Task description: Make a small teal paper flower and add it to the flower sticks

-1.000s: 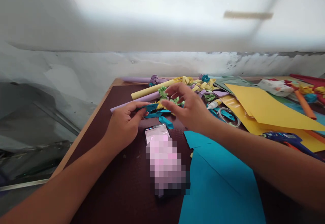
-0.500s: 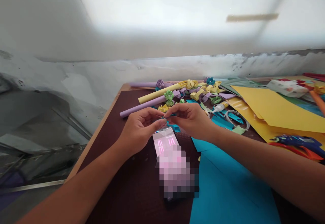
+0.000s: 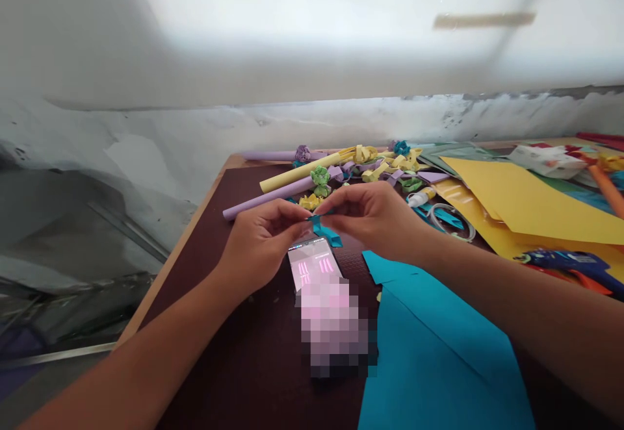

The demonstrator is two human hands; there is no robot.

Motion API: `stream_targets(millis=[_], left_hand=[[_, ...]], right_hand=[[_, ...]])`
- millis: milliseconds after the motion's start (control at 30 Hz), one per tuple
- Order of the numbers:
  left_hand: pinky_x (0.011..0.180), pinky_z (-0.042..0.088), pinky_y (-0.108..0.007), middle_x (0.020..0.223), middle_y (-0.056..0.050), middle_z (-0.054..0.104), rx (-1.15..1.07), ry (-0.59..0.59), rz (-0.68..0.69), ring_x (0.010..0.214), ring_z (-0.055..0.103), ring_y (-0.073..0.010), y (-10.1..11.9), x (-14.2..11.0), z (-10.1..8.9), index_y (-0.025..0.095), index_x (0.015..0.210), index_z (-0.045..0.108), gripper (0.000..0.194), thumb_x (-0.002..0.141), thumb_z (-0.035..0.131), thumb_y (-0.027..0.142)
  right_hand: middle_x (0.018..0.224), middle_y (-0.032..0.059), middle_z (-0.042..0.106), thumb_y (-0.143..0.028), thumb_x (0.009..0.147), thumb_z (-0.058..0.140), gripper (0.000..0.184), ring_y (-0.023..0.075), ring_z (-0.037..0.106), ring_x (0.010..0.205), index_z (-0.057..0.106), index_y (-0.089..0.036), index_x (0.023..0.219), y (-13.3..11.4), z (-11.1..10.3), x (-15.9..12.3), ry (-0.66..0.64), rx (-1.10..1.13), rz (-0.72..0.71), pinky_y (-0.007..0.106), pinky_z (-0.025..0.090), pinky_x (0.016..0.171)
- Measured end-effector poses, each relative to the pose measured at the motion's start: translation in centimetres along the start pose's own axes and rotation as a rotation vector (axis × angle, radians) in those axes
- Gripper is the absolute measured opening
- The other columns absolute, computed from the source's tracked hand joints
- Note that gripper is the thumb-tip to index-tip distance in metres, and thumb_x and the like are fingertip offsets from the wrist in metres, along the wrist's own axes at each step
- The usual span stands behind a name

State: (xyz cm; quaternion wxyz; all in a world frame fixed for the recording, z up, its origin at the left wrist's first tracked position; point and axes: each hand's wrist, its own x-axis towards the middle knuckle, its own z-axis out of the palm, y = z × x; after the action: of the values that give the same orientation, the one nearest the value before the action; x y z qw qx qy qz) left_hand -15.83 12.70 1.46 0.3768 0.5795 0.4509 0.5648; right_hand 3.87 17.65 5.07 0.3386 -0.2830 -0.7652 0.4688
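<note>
Pale, blotched wall point(image 3: 195, 131) stood behind a dark, textured tabletop point(image 3: 234, 365) in the head view. Left hand point(image 3: 260, 241) and right hand point(image 3: 373, 219) together pinched 1 small blue paper piece point(image 3: 316, 223), narrow and partly hidden, near the top end of a phone point(image 3: 314, 267). Beyond lay 1 smooth lilac tube point(image 3: 268, 197), 1 yellow tube point(image 3: 297, 173) and 1 crumpled green rosette point(image 3: 320, 178). Beside the phone lay a flat, matte blue sheet point(image 3: 439, 345).

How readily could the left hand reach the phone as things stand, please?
Probably yes: the phone lies close to the left hand and nothing seems to block the way, though that hand pinches blue paper.
</note>
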Motion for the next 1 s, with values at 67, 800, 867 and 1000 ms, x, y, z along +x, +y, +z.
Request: stream_targets(millis=[67, 800, 867, 1000], left_hand=[[0.08, 0.062, -0.033, 0.091, -0.003, 0.079, 0.095, -0.023, 0.081, 0.082, 0.075, -0.0193, 0.1, -0.4, 0.2, 0.021, 0.093, 0.076, 0.013, 0.082, 0.081, 0.026], [0.086, 0.06, -0.033, 0.098, -0.001, 0.081, 0.542, 0.036, 0.346, 0.088, 0.075, -0.0203, 0.0, -0.7, -0.6, 0.026, 0.1, 0.079, 0.011, 0.091, 0.073, 0.028], [0.084, 0.061, -0.034, 0.096, -0.001, 0.082, 0.544, 0.077, 0.288, 0.086, 0.076, -0.0212, -0.1, -0.5, -0.6, 0.027, 0.098, 0.08, 0.011, 0.091, 0.072, 0.03], [0.082, 0.063, -0.034, 0.1, -0.001, 0.082, 0.467, 0.154, 0.17, 0.09, 0.077, -0.0226, -0.6, -0.1, -0.8, 0.027, 0.101, 0.078, 0.014, 0.087, 0.076, 0.031]], right_hand=[[0.074, 0.0015, 0.073, -0.018, 0.078, 0.076, 0.01, 0.013, 0.064, 0.065, 0.078, -0.017, 0.088, -0.4, -0.2, -0.5, 0.103, 0.013, -0.009, 0.025, 0.051, 0.057], [0.069, 0.0029, 0.074, -0.044, 0.079, 0.081, 0.028, 0.0156, 0.067, 0.059, 0.076, -0.018, 0.088, 3.4, -0.7, 0.9, 0.07, 0.182, 0.189, 0.031, 0.057, 0.059], [0.078, 0.0042, 0.076, -0.041, 0.089, 0.072, 0.023, 0.0174, 0.069, 0.068, 0.076, -0.018, 0.089, 3.3, -1.2, 0.7, 0.152, -0.144, 0.04, 0.032, 0.055, 0.065], [0.098, 0.0094, 0.077, -0.026, 0.096, 0.065, 0.014, 0.0267, 0.068, 0.096, 0.076, -0.018, 0.1, 4.0, -1.8, 0.4, 0.239, -0.828, -0.172, 0.041, 0.05, 0.084]])
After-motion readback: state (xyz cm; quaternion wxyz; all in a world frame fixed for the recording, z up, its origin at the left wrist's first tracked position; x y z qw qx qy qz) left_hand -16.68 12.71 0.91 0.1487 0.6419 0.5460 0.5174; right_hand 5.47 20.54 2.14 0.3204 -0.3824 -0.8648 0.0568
